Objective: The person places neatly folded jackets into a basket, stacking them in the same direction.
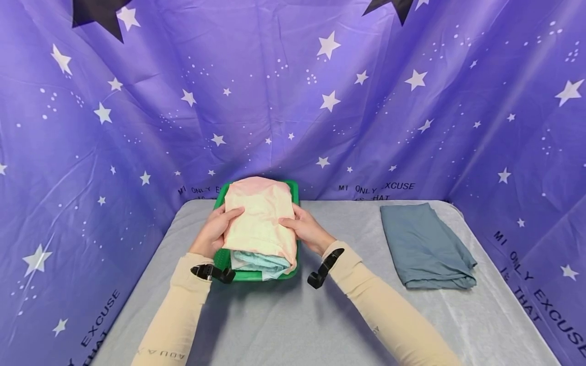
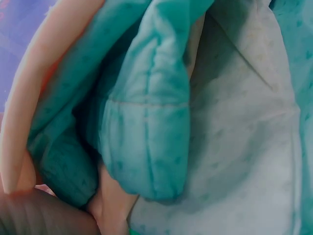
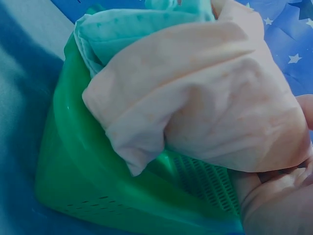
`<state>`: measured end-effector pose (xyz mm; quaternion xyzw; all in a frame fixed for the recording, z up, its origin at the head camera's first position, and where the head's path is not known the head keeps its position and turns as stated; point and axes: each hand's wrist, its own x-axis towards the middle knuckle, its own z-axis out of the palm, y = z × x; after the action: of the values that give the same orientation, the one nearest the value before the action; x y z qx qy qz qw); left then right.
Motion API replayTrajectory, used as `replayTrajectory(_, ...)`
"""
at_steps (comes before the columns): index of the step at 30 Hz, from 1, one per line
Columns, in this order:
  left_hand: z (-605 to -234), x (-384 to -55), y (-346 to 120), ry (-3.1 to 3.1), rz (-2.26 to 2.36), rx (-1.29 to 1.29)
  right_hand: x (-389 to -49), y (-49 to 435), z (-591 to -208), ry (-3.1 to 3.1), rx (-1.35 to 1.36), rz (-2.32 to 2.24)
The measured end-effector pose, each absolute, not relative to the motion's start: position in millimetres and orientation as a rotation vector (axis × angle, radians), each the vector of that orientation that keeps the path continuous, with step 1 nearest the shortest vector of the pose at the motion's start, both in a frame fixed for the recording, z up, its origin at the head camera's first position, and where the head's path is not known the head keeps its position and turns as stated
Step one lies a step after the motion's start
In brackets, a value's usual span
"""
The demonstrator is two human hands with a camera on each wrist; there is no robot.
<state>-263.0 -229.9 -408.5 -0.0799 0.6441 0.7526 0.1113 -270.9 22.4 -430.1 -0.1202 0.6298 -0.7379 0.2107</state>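
Observation:
A folded pale-pink cloth (image 1: 258, 218) lies over the green basket (image 1: 295, 190), covering most of its opening. My left hand (image 1: 215, 229) grips the bundle's left edge, thumb on top and fingers underneath. On the opposite edge, my right hand (image 1: 311, 229) holds it the same way. Folds of a teal patterned cloth (image 1: 263, 262) stick out from under the pink one at the near end. Close up in the left wrist view, the teal cloth (image 2: 146, 142) hangs in rolled layers. The right wrist view shows the pink cloth (image 3: 205, 98) above the basket's perforated inside.
A blue-grey folded cloth (image 1: 426, 249) lies on the right side of the table. Grey fabric covers the table (image 1: 339, 310). Purple star-printed curtains (image 1: 274, 112) stand close behind the basket and along both sides.

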Motion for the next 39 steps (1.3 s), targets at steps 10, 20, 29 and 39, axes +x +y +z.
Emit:
replayTrajectory(10, -421, -270, -235, 1.833, 2.208, -0.304, -277, 19, -436, 1.728, -0.298, -2.042)
replayTrajectory(20, -426, -277, -237, 1.808, 2.189, -0.318, -283, 16, -443, 1.708, -0.267, -2.068)
replayTrajectory(29, -431, -290, -239, 1.807, 2.158, -0.409, -288, 10, -445, 1.662, -0.244, -2.116)
replayTrajectory(39, -437, -298, -241, 1.822, 2.125, -0.41, -289, 6, -447, 1.756, -0.26, -2.1)
